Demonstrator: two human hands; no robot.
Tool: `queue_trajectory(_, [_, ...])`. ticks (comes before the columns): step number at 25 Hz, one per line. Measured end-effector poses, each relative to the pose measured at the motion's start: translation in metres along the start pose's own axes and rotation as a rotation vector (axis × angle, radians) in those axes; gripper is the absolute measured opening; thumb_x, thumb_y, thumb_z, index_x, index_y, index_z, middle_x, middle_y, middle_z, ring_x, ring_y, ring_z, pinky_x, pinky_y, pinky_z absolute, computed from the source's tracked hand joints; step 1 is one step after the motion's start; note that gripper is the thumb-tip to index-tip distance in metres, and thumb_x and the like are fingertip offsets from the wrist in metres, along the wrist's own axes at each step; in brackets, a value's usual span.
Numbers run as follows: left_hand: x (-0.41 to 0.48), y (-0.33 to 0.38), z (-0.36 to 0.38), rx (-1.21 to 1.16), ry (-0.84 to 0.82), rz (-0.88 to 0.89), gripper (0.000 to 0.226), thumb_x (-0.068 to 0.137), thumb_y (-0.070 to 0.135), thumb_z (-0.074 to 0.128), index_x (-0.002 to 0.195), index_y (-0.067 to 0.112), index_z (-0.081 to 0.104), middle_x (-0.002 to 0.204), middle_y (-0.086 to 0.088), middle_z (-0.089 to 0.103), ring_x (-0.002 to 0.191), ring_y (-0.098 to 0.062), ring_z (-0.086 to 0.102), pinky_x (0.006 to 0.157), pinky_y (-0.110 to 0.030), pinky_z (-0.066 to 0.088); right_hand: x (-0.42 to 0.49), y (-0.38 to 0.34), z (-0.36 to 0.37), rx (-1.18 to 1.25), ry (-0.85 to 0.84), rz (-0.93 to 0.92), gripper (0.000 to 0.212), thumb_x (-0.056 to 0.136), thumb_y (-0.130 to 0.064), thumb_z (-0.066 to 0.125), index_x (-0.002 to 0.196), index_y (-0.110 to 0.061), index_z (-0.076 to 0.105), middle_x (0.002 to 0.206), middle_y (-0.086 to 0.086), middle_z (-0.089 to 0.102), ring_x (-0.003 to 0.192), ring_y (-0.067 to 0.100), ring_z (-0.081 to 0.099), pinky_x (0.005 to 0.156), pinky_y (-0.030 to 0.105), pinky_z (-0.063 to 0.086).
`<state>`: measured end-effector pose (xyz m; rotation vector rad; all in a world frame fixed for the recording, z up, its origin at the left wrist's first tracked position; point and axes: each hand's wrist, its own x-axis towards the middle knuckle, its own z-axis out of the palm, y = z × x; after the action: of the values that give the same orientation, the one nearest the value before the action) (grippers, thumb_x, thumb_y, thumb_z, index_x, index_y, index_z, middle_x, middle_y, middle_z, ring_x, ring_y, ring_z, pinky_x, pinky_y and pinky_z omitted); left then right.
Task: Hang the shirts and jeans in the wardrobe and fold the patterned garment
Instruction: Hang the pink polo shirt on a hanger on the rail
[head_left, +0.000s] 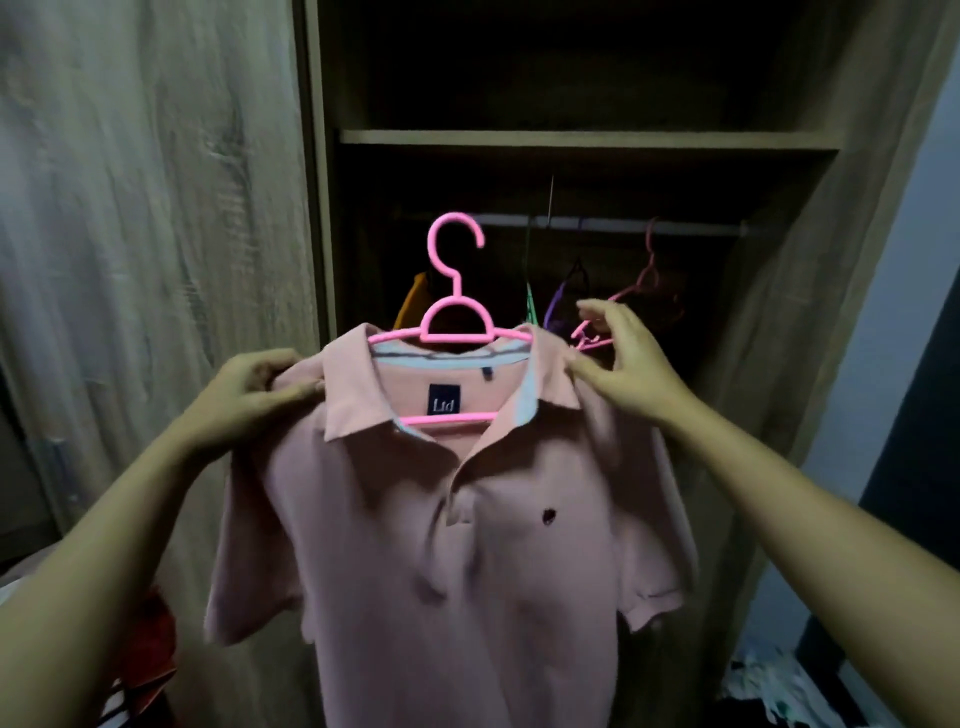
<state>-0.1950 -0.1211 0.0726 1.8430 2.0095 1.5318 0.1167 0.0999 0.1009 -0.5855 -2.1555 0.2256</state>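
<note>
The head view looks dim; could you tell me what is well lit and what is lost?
Head view: the pink shirt and pink hanger are lit and sharp; the wardrobe interior is deep in shadow, its rail faint; edges bend and soften.

your left hand (249, 395) bare, your right hand (623, 364) bare, left forearm (104, 545) and right forearm (805, 499) bare skin from the wrists behind the fingers back to frame edge, nails too blurred to read

A home bedroom: open wooden wardrobe (571, 137) with hung clothes (415, 301).
</note>
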Motion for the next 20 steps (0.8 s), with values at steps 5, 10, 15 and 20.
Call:
queue_trajectory(5, [0.0,-0.011,-0.004,0.178,0.049,-0.053,0.061,0.058,0.066,0.058,0.068,0.006,0.061,0.057,0.002,0.048,0.055,-0.006,0.039,0.049,-0.033,0.033,0.015,-0.06,0.053,0.295,-0.306,0.141,0.028,0.09,-0.026,0.057,0.115,-0.014,0.061,0.115,0.006,0.065,0.102,0.016,0.061,0.095,0.027,0.047])
queue_trajectory(10, [0.015,0.014,0.015,0.453,0.071,0.106,0.042,0.065,0.063,0.044,0.057,0.022,0.04,0.047,0.004,0.044,0.046,-0.008,0.045,0.047,-0.02,0.031,0.059,-0.086,0.118,0.707,-0.514,0.544,0.045,0.085,-0.055,0.052,0.097,-0.013,0.061,0.09,0.002,0.07,0.087,0.019,0.065,0.093,0.037,0.048])
queue_trajectory(15, [0.034,0.029,0.068,0.7,0.096,0.044,0.028,0.087,0.042,0.052,0.095,0.016,0.048,0.093,-0.015,0.064,0.092,-0.04,0.06,0.07,-0.04,0.046,0.086,-0.083,0.145,0.575,-0.173,0.688,0.067,0.069,-0.064,0.05,0.112,-0.013,0.06,0.116,0.015,0.056,0.107,0.031,0.057,0.093,0.042,0.048])
queue_trajectory(20, [0.042,0.039,0.097,0.351,0.016,0.045,0.045,0.085,0.028,0.058,0.128,0.029,0.047,0.115,-0.004,0.065,0.108,-0.029,0.06,0.088,-0.034,0.047,0.107,-0.06,0.152,0.737,0.011,0.521,0.022,0.087,-0.028,0.056,0.075,-0.01,0.052,0.075,-0.001,0.055,0.074,0.014,0.058,0.075,0.028,0.043])
